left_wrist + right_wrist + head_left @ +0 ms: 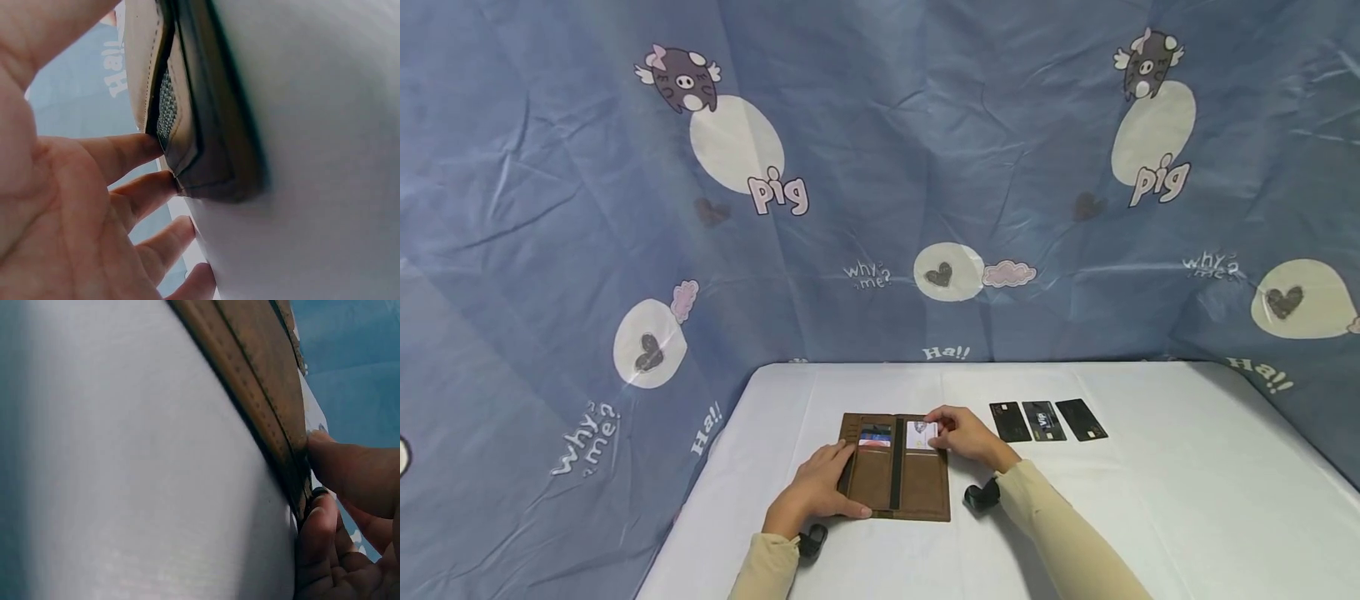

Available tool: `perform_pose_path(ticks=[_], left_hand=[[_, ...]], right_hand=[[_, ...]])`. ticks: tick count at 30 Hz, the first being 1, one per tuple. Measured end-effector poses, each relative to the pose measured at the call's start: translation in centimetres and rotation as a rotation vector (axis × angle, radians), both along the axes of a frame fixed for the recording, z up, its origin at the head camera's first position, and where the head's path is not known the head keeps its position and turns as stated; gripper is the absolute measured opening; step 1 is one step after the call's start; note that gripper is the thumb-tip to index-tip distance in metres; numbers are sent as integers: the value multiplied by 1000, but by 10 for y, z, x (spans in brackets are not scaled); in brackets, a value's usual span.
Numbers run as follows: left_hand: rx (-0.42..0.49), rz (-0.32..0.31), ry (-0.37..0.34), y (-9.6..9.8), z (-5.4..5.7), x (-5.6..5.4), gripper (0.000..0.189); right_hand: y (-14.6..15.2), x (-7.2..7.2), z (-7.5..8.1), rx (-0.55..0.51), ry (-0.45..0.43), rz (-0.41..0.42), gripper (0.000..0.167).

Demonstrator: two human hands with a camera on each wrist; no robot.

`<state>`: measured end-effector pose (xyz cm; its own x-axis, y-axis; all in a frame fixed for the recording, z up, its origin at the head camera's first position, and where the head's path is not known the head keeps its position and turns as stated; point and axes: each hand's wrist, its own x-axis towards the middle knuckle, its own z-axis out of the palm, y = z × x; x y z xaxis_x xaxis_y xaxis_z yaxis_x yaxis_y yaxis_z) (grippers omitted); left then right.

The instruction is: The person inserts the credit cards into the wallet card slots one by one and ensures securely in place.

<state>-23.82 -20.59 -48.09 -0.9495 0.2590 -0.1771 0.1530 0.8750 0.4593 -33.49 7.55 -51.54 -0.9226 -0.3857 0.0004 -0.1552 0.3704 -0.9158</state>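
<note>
An open brown wallet lies on the white table, a dark strap running down its middle. Colourful cards stick out of its left pocket. A white card with a printed picture sits at the right pocket, and my right hand pinches that card's right side between thumb and fingers. My left hand rests along the wallet's left side, thumb at the bottom edge. In the left wrist view, relaxed fingers touch the wallet's edge. The right wrist view has the thumb beside the wallet's stitched edge.
Three dark cards lie in a row to the right of the wallet: a black one, a VIP card and another black one. A blue printed curtain hangs behind the table. Black straps sit at both wrists.
</note>
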Motion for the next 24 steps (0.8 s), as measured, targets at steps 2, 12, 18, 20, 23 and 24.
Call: perform_pose_path(ticks=[2, 12, 18, 20, 23, 24], left_hand=[[0, 1, -2, 0, 2, 0, 113], [8, 0, -9, 1, 1, 0, 111], [10, -3, -8, 0, -1, -2, 111], [9, -4, -8, 0, -1, -1, 111], [12, -2, -3, 0, -1, 0, 111], [11, -1, -1, 0, -1, 0, 111]], right_hand=[[0, 0, 0, 0, 4, 7, 34], [2, 1, 0, 9, -41, 19, 26], [1, 2, -1, 37, -25, 73, 26], [0, 3, -1, 51, -15, 92, 28], [-2, 5, 1, 67, 2, 121, 30], [-2, 5, 2, 71, 6, 128, 31]])
